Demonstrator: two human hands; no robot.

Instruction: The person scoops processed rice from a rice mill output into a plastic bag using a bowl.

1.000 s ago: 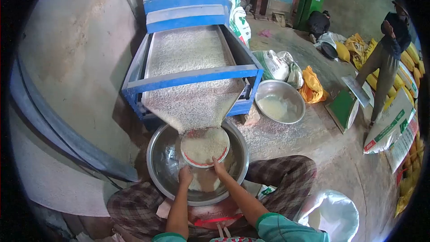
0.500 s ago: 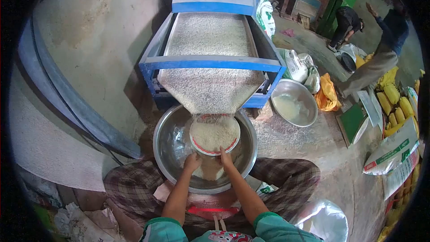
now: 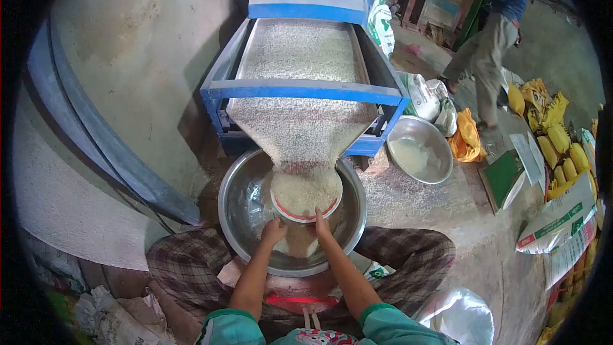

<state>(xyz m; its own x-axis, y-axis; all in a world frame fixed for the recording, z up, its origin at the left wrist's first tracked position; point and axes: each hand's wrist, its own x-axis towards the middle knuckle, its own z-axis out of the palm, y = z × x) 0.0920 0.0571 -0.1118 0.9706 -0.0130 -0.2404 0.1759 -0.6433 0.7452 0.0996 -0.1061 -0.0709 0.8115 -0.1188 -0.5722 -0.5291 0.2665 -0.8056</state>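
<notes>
A white bowl with a red band [image 3: 300, 218] is held over a wide metal basin [image 3: 227, 201]. My left hand [image 3: 273, 231] is closed at the bowl's lower left edge, its fingertips partly hidden. On the near right edge my right hand [image 3: 323, 224] grips the bowl, thumb on top at the rim. Pale grains that look like rice [image 3: 305, 193] fill the bowl. More grains pour into it from the spout [image 3: 303, 144] of a blue sieving machine [image 3: 300, 89]. Some grain also lies at the bottom of the basin.
A second metal basin [image 3: 445, 169] with some grain stands to the right. Beyond it are white sacks [image 3: 421, 97], an orange sack [image 3: 467, 137] and several yellow bundles [image 3: 559, 137]. Another person [image 3: 495, 45] walks at the upper right. Grain is scattered across the floor.
The walking person has moved left across the upper right, now covering where a bending person was seen. My hands and the bowl have barely moved, and grain keeps falling.
</notes>
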